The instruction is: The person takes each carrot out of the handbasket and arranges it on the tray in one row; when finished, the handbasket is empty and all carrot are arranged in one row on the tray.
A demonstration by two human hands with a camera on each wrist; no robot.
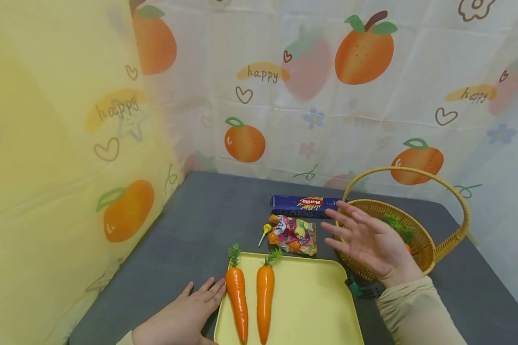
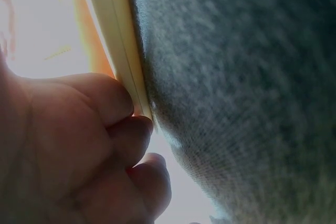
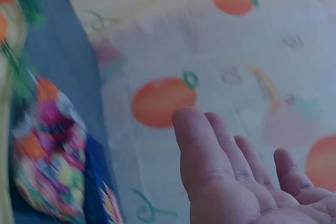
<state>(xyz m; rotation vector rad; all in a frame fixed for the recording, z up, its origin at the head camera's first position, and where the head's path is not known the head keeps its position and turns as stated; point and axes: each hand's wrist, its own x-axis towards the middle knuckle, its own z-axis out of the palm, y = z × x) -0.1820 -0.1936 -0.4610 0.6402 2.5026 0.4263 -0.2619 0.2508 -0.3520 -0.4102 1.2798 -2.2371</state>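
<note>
My left hand (image 1: 183, 311) lies on the dark tabletop at the left edge of a pale yellow tray (image 1: 308, 297). In the left wrist view its fingertips touch the tray's rim (image 2: 118, 35). Side by side on the tray lie two orange toy carrots, a left carrot (image 1: 237, 299) and a right carrot (image 1: 265, 299), green tops pointing away from me. My right hand (image 1: 373, 242) hovers with spread fingers, holding nothing, in front of a wicker basket (image 1: 425, 239). Inside the basket, green leaves (image 1: 394, 223) and a bit of orange show, partly hidden by that hand.
Behind the tray lie a yellow lollipop (image 1: 265, 231), a colourful candy bag (image 1: 295, 235) and a blue Barilla pasta box (image 1: 300, 205). The basket's tall handle (image 1: 407, 170) arches upward. Fruit-printed curtains (image 1: 276, 120) enclose the table at the back and sides.
</note>
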